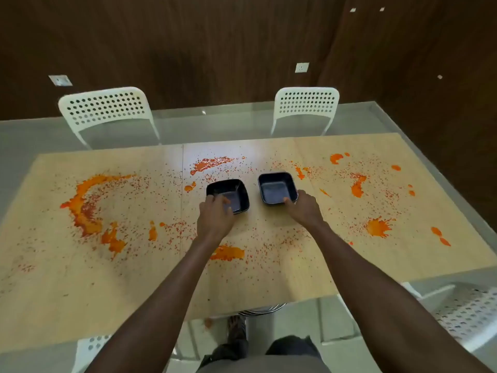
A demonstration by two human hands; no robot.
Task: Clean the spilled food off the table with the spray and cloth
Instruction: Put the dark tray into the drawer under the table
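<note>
1. Your left hand curls over the near rim of the left black dish; your right hand grips the near corner of the right black dish.
2. Orange spilled food covers the table from nine o'clock round to three.
3. You appear to be clearing dishes first; no spray or cloth is visible, so fetch them next.

Each hand grips 1 of 2 black bowls amid orange spills.
</note>
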